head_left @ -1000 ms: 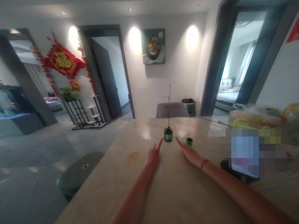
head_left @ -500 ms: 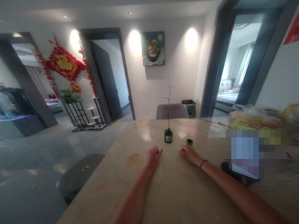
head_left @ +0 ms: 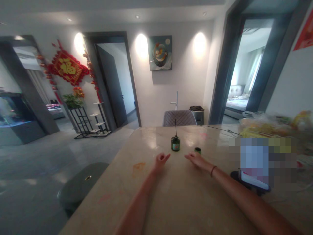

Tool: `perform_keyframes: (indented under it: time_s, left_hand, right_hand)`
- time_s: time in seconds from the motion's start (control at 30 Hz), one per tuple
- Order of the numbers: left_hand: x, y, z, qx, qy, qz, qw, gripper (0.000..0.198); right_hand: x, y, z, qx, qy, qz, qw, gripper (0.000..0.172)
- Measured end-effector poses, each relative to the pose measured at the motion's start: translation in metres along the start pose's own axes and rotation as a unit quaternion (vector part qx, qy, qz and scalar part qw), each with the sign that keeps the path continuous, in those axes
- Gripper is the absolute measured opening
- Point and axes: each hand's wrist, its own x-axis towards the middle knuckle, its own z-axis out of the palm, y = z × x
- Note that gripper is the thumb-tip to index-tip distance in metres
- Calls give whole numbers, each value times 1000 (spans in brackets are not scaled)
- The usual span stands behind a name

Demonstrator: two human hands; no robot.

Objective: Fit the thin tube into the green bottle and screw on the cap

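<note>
A small dark green glass bottle [head_left: 175, 145] with a pale label stands upright on the table, a thin dark stick rising from its neck. To its right is a short green cylinder [head_left: 198, 150] with a dark open top, partly covered by my right hand. My left hand [head_left: 161, 161] rests on the table in front of the bottle, fingers curled and thumb pointing right. Across a small gap, my right hand [head_left: 196, 160] is curled with its thumb side toward the left hand. I see nothing in either hand, and neither touches the bottle.
A phone or tablet on a stand [head_left: 254, 179], partly blurred out, is at the right. Behind it lie plastic bags [head_left: 271, 122]. A cable [head_left: 215, 127] crosses the far edge. One quilted chair [head_left: 179, 117] stands beyond the table [head_left: 186, 202], and a green stool [head_left: 80, 181] at left.
Both hands have shifted slightly: the right hand has come a little left, and the left thumb sticks out more. The bottle and cylinder stay in place while the view tilts slightly.
</note>
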Motion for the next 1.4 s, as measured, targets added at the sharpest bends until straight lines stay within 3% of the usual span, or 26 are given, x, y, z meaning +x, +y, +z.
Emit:
perform_keyframes:
  time_s: [0.1,0.2,0.3,0.4,0.5,0.57,0.6,0.63,0.67,0.77,0.87,0.97,1.03,1.1,1.2,1.3,1.4]
  left_hand:
    - [-3,9,-2,-123,-97,-33,987,54]
    - [-8,15,-6,-266,-181,-52,945,56]
    - [-10,15,-7,-292,-189,-55,936,56]
    - [-6,12,-6,-252,-148,-56,955,54]
    - [-2,10,-7,-111,19,-28,993,45]
    - [-2,9,-8,55,150,20,987,35]
    - [-3,9,-9,154,181,45,970,31]
    - [-4,9,-9,254,167,67,950,32]
    - [-6,9,-9,349,119,84,926,39]
    - [-10,8,-8,522,-32,109,845,59]
    - [-10,6,-10,559,-57,100,821,62]
    - [-9,4,-13,537,-39,120,834,50]
    - [-9,3,-14,523,-27,135,841,38]
    - [-10,3,-13,528,-26,135,838,42]
    - [-11,1,-12,546,-32,131,827,58]
    - [-11,1,-12,539,-28,133,831,58]
    - [-11,1,-13,531,-26,129,837,57]
  right_hand:
    - [-2,-11,-2,214,-105,67,969,48]
    - [-4,-21,0,310,-160,71,934,50]
    - [-5,-26,6,317,-176,67,930,48]
    - [-4,-28,10,283,-167,66,942,44]
    - [-3,-29,8,142,-74,30,987,33]
    - [-3,-29,5,-45,21,-48,998,20]
    - [-4,-29,5,-156,56,-89,982,18]
    - [-5,-27,5,-265,74,-119,954,28]
    - [-6,-26,6,-364,77,-132,919,43]
    - [-10,-17,13,-550,44,-93,829,64]
    - [-13,-12,17,-593,11,-65,802,66]
    - [-8,-19,10,-576,20,-86,812,60]
    - [3,-29,3,-540,57,-100,834,44]
    - [20,-42,-5,-483,115,-93,863,29]
    - [55,-58,-11,-369,195,-73,906,29]
    - [87,-65,-11,-247,158,-61,954,32]
    - [109,-67,-7,-194,130,-51,971,27]
